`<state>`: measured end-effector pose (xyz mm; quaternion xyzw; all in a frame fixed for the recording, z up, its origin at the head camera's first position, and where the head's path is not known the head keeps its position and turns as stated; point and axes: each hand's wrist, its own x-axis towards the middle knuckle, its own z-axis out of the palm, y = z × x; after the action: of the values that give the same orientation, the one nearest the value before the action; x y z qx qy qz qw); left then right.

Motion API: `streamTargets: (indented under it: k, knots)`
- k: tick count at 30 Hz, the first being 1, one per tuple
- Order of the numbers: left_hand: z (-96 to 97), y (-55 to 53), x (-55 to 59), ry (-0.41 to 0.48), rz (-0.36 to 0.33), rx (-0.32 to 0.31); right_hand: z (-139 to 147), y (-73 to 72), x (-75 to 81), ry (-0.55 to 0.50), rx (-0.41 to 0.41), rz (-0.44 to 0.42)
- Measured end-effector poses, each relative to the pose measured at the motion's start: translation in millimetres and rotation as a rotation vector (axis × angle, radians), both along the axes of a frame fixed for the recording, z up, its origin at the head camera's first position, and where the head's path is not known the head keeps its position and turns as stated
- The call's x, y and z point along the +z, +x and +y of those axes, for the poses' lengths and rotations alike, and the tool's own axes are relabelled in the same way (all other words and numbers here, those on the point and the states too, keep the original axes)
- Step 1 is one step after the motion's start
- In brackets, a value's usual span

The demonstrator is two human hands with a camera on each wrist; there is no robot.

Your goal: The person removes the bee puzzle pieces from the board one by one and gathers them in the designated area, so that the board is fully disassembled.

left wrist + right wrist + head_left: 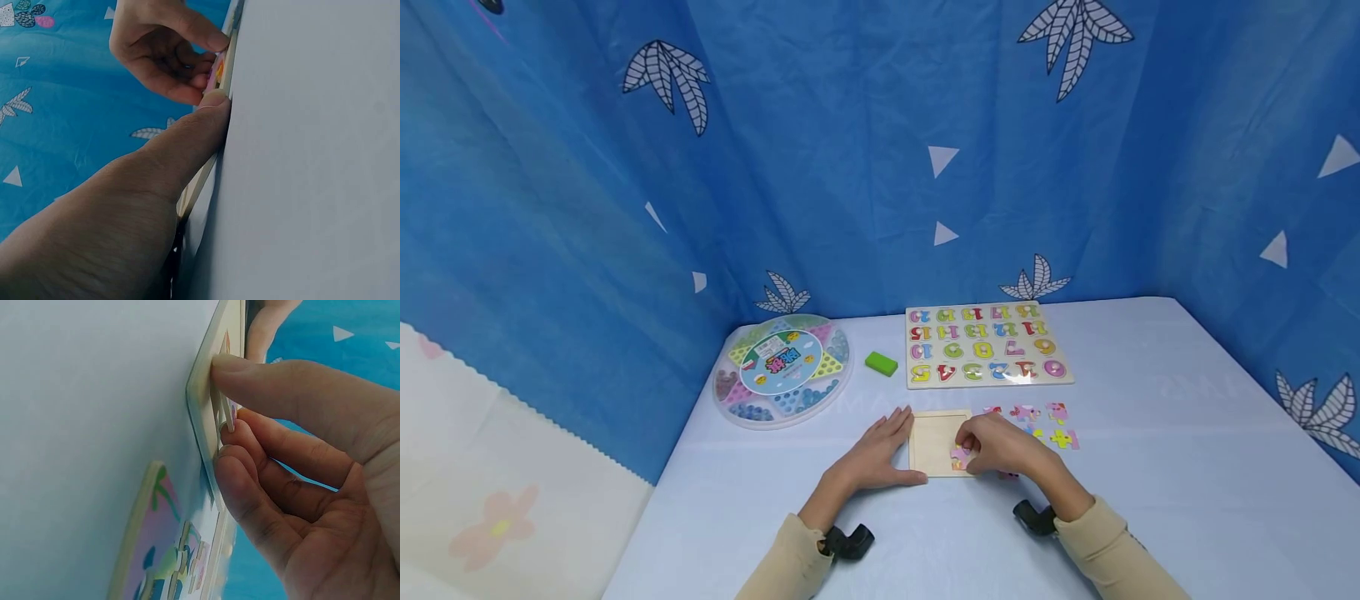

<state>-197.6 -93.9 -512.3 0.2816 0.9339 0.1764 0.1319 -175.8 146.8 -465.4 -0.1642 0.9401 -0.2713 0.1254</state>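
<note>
A shallow square wooden puzzle tray lies on the table between the two hands. My left hand rests against its left side with fingers extended, the thumb touching the front edge. Over the tray's right part, my right hand pinches a pink jigsaw piece at the near right corner. The right wrist view shows this piece tilted, one edge up from the tray, close to the thumb. Several loose jigsaw pieces lie right of the tray, some partly hidden behind the right hand.
Behind the tray lies a wooden number board. A green block sits left of that board. Farther left is a round game box with a clear lid. Blue curtain hangs along the table's back edge.
</note>
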Motion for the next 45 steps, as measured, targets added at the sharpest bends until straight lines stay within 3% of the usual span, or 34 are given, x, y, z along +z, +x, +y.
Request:
streamTargets:
  k: [21, 31, 36, 45]
  knots:
    - [-4.6, 3.4, -1.7, 0.011, -0.001, 0.009, 17, 2.5, 5.3, -0.009, -0.056, -0.044]
    - [-4.4, -0.9, -0.3, 0.009, 0.014, -0.01, 38, 4.1, 7.5, -0.019, -0.05, -0.031]
    - [-1.0, -1.8, -0.3, -0.001, 0.019, -0.018, 55, 11.7, 7.3, -0.014, -0.062, -0.02]
    - [-0.7, 0.2, 0.2, -0.008, 0.021, -0.002, 83, 15.6, 4.2, -0.017, -0.08, -0.017]
